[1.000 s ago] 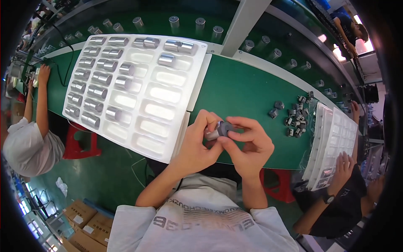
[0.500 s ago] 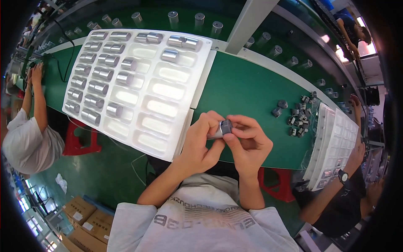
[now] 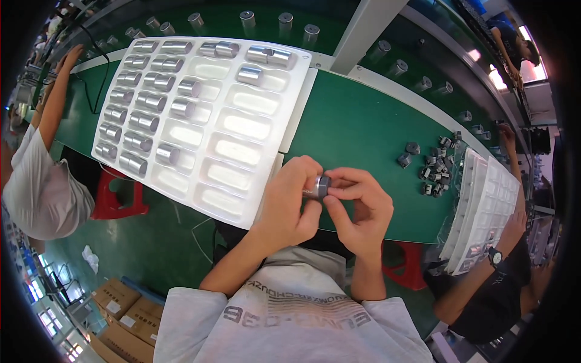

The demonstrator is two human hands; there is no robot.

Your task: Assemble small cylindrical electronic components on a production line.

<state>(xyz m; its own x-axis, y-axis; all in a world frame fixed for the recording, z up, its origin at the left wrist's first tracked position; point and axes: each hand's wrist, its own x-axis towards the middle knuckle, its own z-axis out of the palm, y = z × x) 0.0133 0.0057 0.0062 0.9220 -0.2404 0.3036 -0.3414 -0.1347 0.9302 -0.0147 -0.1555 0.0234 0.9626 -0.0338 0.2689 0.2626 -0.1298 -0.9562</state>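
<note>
My left hand (image 3: pixel 285 202) is wrapped round a silver metal cylinder (image 3: pixel 311 190), hiding most of it. At the cylinder's right end sits a dark grey cap-like part (image 3: pixel 325 186), pinched by the thumb and fingers of my right hand (image 3: pixel 363 206). Both hands meet above the near edge of the green table, right of a white plastic tray (image 3: pixel 302 58). Several silver cylinders (image 3: pixel 143 122) lie in the tray's oval pockets, mostly in its left columns. Farther right on the table is a loose pile of small dark parts (image 3: pixel 431 175), some with silvery faces.
Stacked white trays (image 3: pixel 478 212) stand at the right, beside a co-worker's arm with a watch (image 3: pixel 495 258). Silver cylinders (image 3: pixel 247 19) stand along the dark strip behind a grey post (image 3: pixel 363 36). Another person's arm (image 3: pixel 57 97) reaches in at the left. Red stools (image 3: pixel 121 196) are below.
My right fingers have shifted slightly on the dark part, and more of the cylinder shows between my hands. The co-worker at the left has reached farther forward. The view has shifted a little.
</note>
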